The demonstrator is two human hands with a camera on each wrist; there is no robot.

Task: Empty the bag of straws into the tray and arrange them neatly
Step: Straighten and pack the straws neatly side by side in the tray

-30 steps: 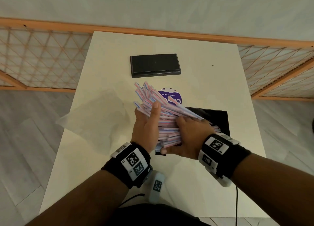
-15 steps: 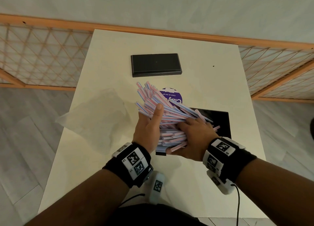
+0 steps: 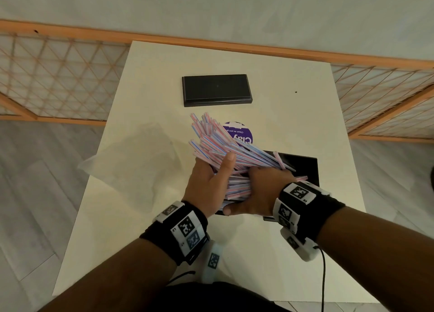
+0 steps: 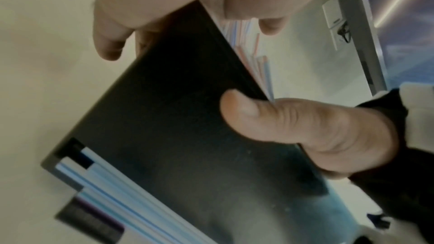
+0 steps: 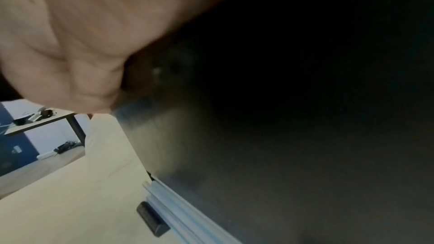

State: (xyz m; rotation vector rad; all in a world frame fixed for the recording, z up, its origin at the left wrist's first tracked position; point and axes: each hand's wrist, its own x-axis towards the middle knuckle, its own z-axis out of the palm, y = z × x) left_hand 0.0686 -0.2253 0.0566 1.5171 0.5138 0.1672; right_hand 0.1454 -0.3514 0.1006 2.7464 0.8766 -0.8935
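A thick bundle of pink-and-blue striped straws (image 3: 225,142) is held over the black tray (image 3: 303,168), with its far ends fanned toward the upper left. My left hand (image 3: 211,182) grips the bundle from the left, thumb lying on top. My right hand (image 3: 260,187) grips it from the right, fingers curled over the straws and thumb reaching left along the tray's near edge. In the left wrist view the tray (image 4: 176,118) fills the frame, with several straws (image 4: 112,192) over its corner. The empty clear bag (image 3: 136,161) lies at the table's left.
A second flat black tray (image 3: 216,90) sits at the back of the white table (image 3: 293,81). A round purple sticker (image 3: 242,133) shows just beyond the straws. A wooden lattice fence runs behind and beside the table. A cable hangs from my right wrist.
Both hands have stayed on the bundle and shifted it slightly. The far ends have spread and risen a little, and my right wrist has moved a bit to the right.
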